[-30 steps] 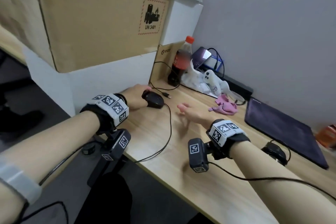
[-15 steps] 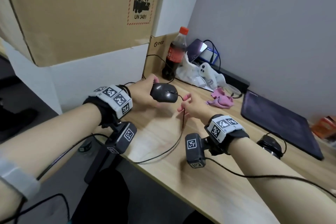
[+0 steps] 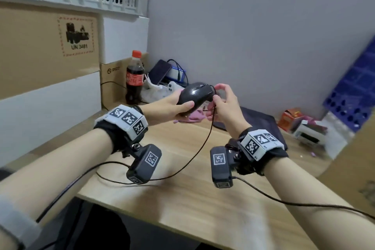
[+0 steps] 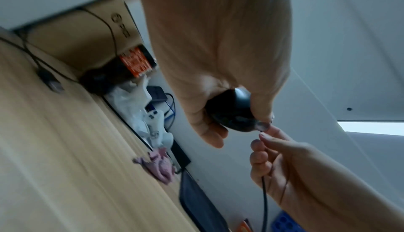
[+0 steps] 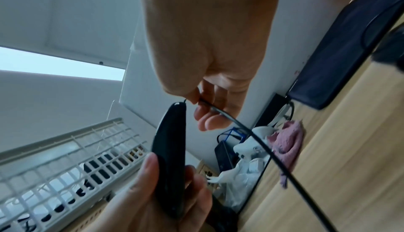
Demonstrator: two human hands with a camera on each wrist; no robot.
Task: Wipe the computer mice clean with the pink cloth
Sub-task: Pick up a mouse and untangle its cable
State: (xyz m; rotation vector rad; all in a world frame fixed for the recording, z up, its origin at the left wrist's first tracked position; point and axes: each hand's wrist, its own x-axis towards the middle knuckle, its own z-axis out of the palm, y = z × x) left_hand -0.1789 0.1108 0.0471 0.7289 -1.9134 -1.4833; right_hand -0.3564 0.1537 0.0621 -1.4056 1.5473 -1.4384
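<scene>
My left hand (image 3: 178, 105) grips a black wired mouse (image 3: 195, 94) lifted above the desk; the same mouse (image 4: 234, 113) shows in the left wrist view and edge-on as the mouse (image 5: 170, 158) in the right wrist view. My right hand (image 3: 218, 98) pinches the mouse's cable (image 3: 211, 122) just behind the mouse's front end, the cable (image 5: 240, 125) running down across the desk. The pink cloth (image 3: 194, 116) lies crumpled on the desk below the mouse, partly hidden; the cloth (image 4: 159, 166) and cloth (image 5: 286, 142) are untouched.
A cola bottle (image 3: 134, 77), plastic bag and white controller (image 3: 172, 87) stand at the back. A dark mouse pad (image 3: 259, 122) lies right of the cloth. Cardboard boxes (image 3: 46, 46) rise on the left. Small boxes (image 3: 290, 117) sit far right. The wooden desk (image 3: 182, 199) extends toward me.
The left hand lifted the mouse off the desk and carried it up and to the right. The right hand rose from the desk and took hold of the cable.
</scene>
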